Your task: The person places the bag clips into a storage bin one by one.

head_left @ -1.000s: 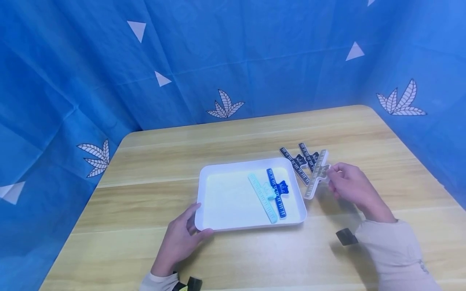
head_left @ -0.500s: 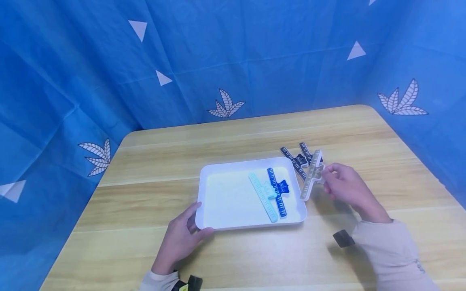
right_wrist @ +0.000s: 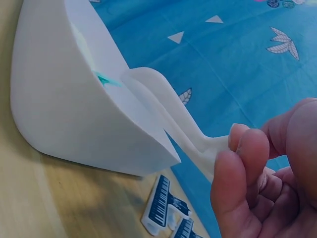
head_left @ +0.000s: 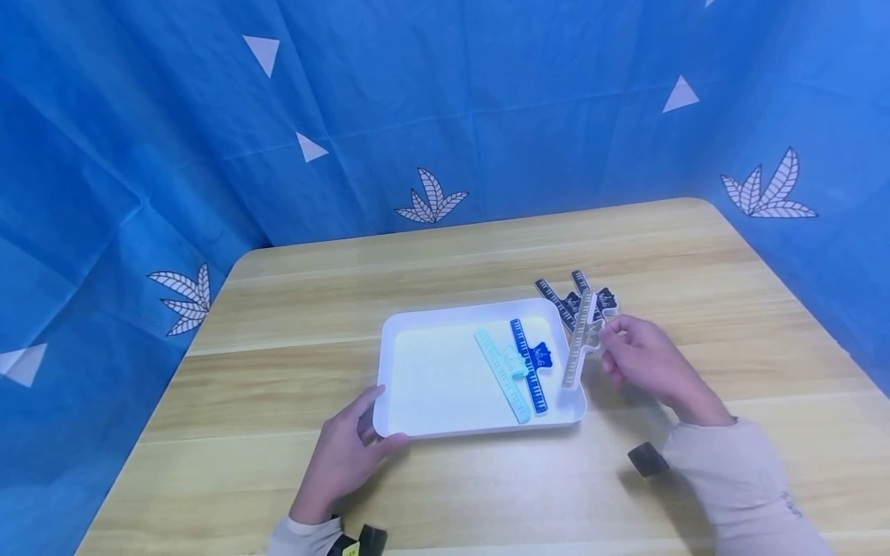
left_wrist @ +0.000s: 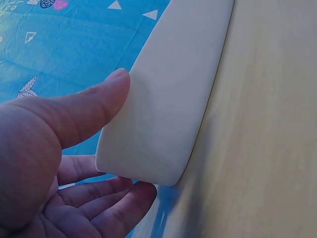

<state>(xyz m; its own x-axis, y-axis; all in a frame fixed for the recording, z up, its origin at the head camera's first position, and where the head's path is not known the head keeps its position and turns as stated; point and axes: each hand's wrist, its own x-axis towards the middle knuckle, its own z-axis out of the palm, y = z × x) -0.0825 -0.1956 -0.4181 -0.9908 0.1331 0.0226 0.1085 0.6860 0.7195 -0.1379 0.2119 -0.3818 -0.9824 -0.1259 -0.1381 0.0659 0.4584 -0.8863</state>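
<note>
My right hand pinches a grey-and-white page clip with a piano-key pattern, by its tab. In the head view the clip tilts over the right rim of a white tray; its white back edge shows in the right wrist view. At the tray's near left corner my left hand holds it, thumb on the front wall and fingers round the left side. Inside the tray's right half lie a light-blue clip and a dark-blue clip, the light-blue one partly overlapping the other.
Two black piano-key clips lie on the wooden table beyond the tray's back right corner, partly hidden by the grey clip. A blue patterned cloth hangs behind the table.
My right hand has moved left with the grey clip, from above the table beside the black clips to over the tray's right rim. The left hand and tray stay put.
</note>
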